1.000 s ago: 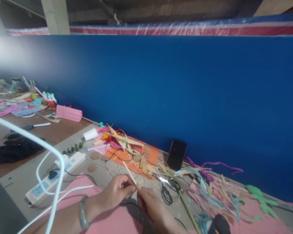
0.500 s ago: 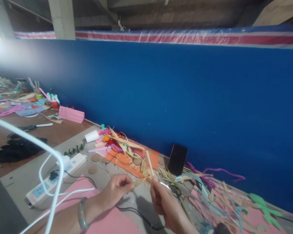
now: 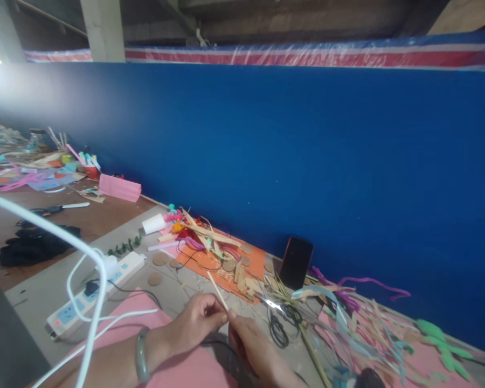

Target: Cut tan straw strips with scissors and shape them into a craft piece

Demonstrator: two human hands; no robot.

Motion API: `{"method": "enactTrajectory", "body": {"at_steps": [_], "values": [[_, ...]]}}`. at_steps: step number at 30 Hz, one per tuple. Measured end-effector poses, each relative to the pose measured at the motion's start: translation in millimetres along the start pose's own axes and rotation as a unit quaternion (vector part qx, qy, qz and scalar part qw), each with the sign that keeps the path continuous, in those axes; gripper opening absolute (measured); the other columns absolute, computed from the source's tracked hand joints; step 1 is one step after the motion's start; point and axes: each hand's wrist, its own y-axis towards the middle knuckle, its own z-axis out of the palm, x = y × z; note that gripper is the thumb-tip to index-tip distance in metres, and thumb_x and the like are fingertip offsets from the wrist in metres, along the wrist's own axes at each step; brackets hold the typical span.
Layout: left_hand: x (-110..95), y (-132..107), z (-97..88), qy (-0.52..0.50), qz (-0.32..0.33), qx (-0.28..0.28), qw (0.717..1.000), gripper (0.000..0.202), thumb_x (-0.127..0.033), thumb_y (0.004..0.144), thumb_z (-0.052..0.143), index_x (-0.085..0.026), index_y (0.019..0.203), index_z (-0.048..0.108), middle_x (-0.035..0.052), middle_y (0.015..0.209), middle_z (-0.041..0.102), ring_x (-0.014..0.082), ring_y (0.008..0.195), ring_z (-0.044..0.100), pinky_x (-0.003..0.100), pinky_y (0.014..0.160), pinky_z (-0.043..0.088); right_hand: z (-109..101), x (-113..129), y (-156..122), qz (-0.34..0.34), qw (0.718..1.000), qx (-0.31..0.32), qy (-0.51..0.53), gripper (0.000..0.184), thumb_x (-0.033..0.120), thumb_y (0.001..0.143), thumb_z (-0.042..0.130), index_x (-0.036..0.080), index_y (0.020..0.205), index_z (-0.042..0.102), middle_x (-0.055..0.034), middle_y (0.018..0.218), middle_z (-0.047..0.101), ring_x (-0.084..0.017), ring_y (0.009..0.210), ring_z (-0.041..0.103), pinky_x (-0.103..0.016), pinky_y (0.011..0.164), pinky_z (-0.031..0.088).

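My left hand [image 3: 198,322] and my right hand [image 3: 254,350] meet low in the middle of the view, fingertips pinched together. Between them they grip a thin pale wooden stick [image 3: 217,289] that points up and to the left. A green bangle [image 3: 140,355] sits on my left wrist. Just beyond the hands lie black-handled scissors [image 3: 278,319] and a heap of straw strips and coloured ribbons [image 3: 347,318]. An orange sheet [image 3: 218,264] with wooden discs and sticks lies behind them.
A white power strip [image 3: 92,293] and white cables [image 3: 64,237] lie at the left. A dark phone [image 3: 295,262] leans on the blue wall [image 3: 307,161]. Pink paper [image 3: 186,366] covers the table's near side. Farther left are a pink box [image 3: 119,187], black cloth [image 3: 36,245] and craft clutter.
Half a second ago my hands were apart, the right one holding the stick upright. Now they have come together again, both pinching the stick, which leans up to the left.
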Motion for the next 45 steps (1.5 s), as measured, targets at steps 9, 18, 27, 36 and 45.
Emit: {"method": "enactTrajectory", "body": {"at_steps": [9, 18, 27, 36, 45], "values": [[-12.5, 2.5, -4.9, -0.021, -0.001, -0.016, 1.0, 0.037, -0.049, 0.077, 0.065, -0.013, 0.068, 0.059, -0.0026, 0.057, 0.049, 0.0094, 0.055, 0.043, 0.021, 0.054, 0.033, -25.5, 22.5, -8.8, 0.039, 0.976, -0.035, 0.213, 0.054, 0.065, 0.082, 0.043, 0.021, 0.052, 0.034, 0.0103, 0.042, 0.022, -0.005, 0.037, 0.01, -0.021, 0.039, 0.006], [-16.8, 0.0, 0.7, -0.085, -0.051, -0.016, 0.995, 0.043, -0.054, 0.073, 0.068, -0.013, 0.066, 0.058, -0.0026, 0.055, 0.049, 0.0083, 0.051, 0.042, 0.021, 0.05, 0.032, -8.2, 3.5, 2.4, -0.065, 0.997, -0.019, -0.04, 0.056, 0.071, 0.079, 0.045, 0.02, 0.058, 0.039, 0.0059, 0.053, 0.032, -0.01, 0.05, 0.03, -0.024, 0.048, 0.023], [-2.0, -1.0, 1.1, -0.005, -0.01, -0.006, 1.0, 0.04, -0.051, 0.079, 0.063, -0.012, 0.069, 0.06, -0.0002, 0.06, 0.053, 0.0111, 0.059, 0.046, 0.022, 0.055, 0.036, 3.1, 5.4, -2.0, 0.003, 1.0, -0.007, 0.015, 0.062, 0.071, 0.085, 0.033, 0.021, 0.049, 0.036, 0.0068, 0.042, 0.025, -0.008, 0.041, 0.022, -0.024, 0.042, 0.014], [-15.0, 1.0, -6.8, 0.002, 0.017, -0.033, 0.999, 0.037, -0.049, 0.077, 0.065, -0.013, 0.067, 0.061, -0.0006, 0.06, 0.053, 0.0115, 0.061, 0.047, 0.022, 0.058, 0.036, -22.7, 21.9, -8.4, 0.061, 0.97, -0.003, 0.236, 0.054, 0.065, 0.081, 0.046, 0.02, 0.053, 0.035, 0.01, 0.043, 0.024, -0.004, 0.036, 0.012, -0.02, 0.037, 0.006], [-9.5, 0.7, 0.2, -0.061, -0.01, -0.024, 0.998, 0.041, -0.052, 0.074, 0.068, -0.012, 0.067, 0.061, -0.0008, 0.058, 0.053, 0.0097, 0.055, 0.046, 0.022, 0.053, 0.035, -5.7, -1.0, 2.3, 0.03, 0.996, -0.03, 0.081, 0.058, 0.076, 0.074, 0.048, 0.021, 0.059, 0.04, 0.0083, 0.046, 0.03, -0.006, 0.039, 0.021, -0.022, 0.038, 0.01]]}}
